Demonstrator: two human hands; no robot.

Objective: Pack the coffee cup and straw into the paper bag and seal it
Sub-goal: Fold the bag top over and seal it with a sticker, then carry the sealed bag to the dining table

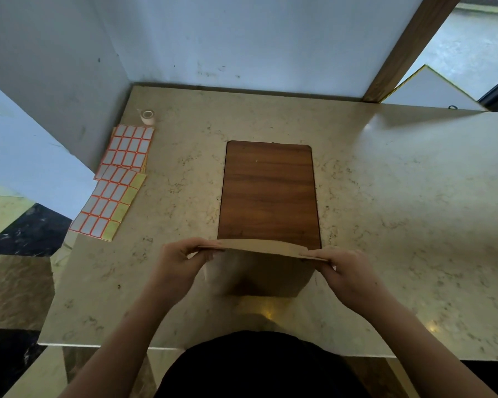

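Note:
A brown paper bag stands upright on the near end of a wooden board. Its top edge is pressed flat and closed. My left hand pinches the left end of that top edge. My right hand pinches the right end. The coffee cup and the straw are not visible; the closed bag hides whatever is inside.
Sheets of white stickers with orange borders lie at the left on the marble table. A small roll of tape stands behind them near the wall. A wooden post rises at the back right.

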